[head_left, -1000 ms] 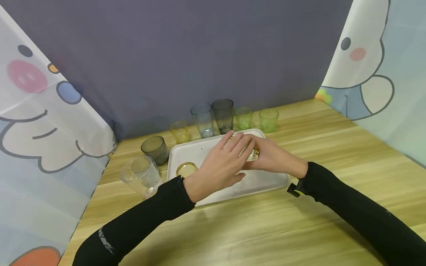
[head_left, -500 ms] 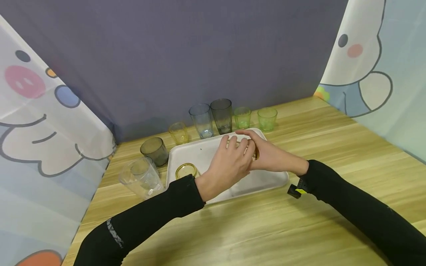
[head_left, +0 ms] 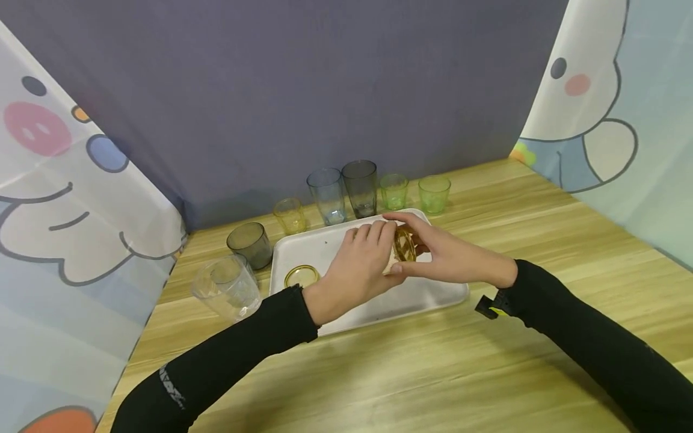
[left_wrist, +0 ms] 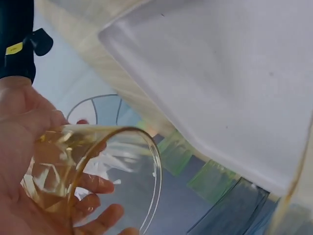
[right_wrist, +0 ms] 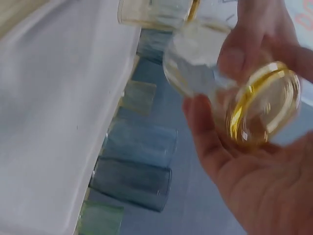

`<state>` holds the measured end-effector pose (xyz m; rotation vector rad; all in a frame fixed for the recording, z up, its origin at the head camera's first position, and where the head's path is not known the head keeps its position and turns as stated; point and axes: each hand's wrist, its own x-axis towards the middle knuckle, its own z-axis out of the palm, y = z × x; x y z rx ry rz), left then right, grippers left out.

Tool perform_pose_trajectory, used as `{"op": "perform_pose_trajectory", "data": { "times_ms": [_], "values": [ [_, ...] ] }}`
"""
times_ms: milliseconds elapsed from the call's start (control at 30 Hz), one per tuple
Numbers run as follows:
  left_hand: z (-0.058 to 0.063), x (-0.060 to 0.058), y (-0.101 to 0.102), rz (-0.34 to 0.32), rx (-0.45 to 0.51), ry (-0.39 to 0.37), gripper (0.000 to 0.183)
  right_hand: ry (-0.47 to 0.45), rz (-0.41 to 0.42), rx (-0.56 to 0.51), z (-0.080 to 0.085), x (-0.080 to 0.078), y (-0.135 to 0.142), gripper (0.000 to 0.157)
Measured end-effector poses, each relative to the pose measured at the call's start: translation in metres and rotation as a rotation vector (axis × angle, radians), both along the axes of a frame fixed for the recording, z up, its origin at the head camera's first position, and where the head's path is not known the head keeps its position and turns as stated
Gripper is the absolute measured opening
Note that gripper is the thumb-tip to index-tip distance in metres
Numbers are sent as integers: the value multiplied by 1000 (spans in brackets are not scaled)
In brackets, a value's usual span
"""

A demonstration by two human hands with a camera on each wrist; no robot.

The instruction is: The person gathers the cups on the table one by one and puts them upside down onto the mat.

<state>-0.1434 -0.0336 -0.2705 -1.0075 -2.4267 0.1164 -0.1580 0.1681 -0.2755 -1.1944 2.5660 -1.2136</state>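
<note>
Above the tray, my two hands hold a yellow-tinted glass point(head_left: 403, 244) lying on its side. In the head view, my left hand point(head_left: 354, 270) wraps the mouth side and hides much of the body. My right hand point(head_left: 441, 255) holds the base end between its thumb and fingers. The thick golden base point(right_wrist: 264, 107) faces the right palm in the right wrist view, with the mouth toward the left. From the left wrist, the wide clear rim point(left_wrist: 155, 166) shows, with fingertips point(left_wrist: 105, 223) seen near it. A second yellow glass point(head_left: 302, 275) stands on the white tray point(head_left: 311, 243).
Behind the tray stand a yellow glass point(head_left: 290, 216), a blue tumbler point(head_left: 327, 195), a dark grey tumbler point(head_left: 360, 189) and two green glasses point(head_left: 435, 193). At its left are a smoky glass point(head_left: 251, 245) and a clear glass point(head_left: 230, 288). A grey backdrop point(head_left: 303, 90) rises behind.
My left fingers, stretched over the glass earlier, are now more bent and have shifted slightly left. The glass's golden base has come into fuller view between my right thumb and fingers.
</note>
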Motion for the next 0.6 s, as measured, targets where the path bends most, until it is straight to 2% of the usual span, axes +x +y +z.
{"op": "perform_pose_trajectory", "data": {
  "times_ms": [200,300,367,500,600],
  "values": [
    [-1,1,-6,-49,161,-306,66,-4,92,44,1,-4,11,73],
    [-1,1,-9,-83,249,-434,63,-25,79,66,5,-4,15,68],
    [0,2,-11,-84,314,-547,64,-85,68,56,6,-6,19,63],
    [0,7,-19,-46,451,-762,68,-210,-31,4,1,-20,31,55],
    [-3,12,-25,-27,529,-827,66,-229,-148,14,-11,-36,42,49]
  ]
}}
